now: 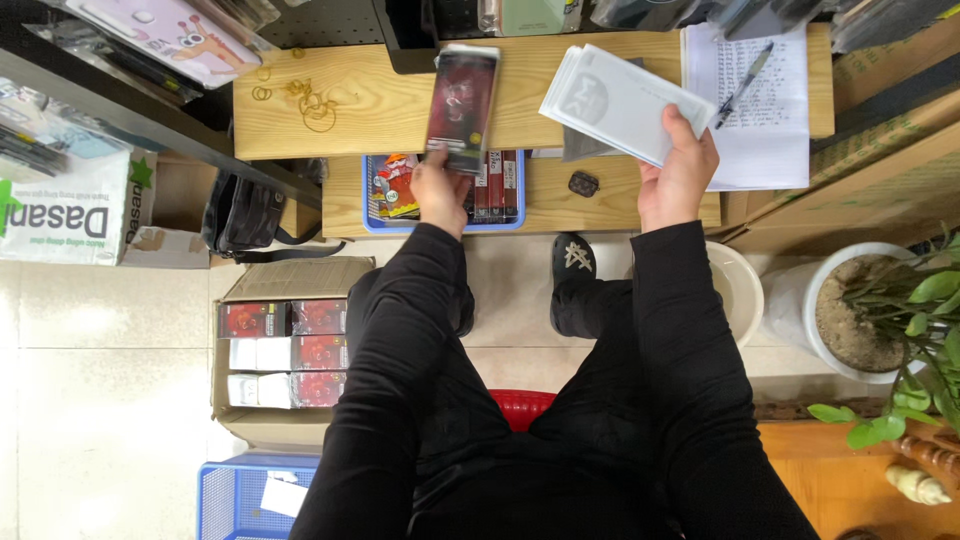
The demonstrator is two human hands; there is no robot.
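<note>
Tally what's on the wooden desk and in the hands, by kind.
Dark red packet, in left hand: 1
Stack of white sleeves, in right hand: 1
Blue tray of packets: 1
Handwritten sheet: 1
Pen: 1
Small dark oval object: 1
Rubber bands: a loose cluster, too small to count
Total: 6, rubber bands excluded

— That looked like a small shop's back corner; packaged goods hung on a pegboard point(330, 20) above the wooden counter point(370, 100); a handwritten ledger point(765, 110) lay open with a pen point(743, 85).

— Agreed; a cardboard carton point(290, 350) of boxed stock sat on the tiled floor point(100, 400); a blue basket point(240, 495) waited beside it.
</note>
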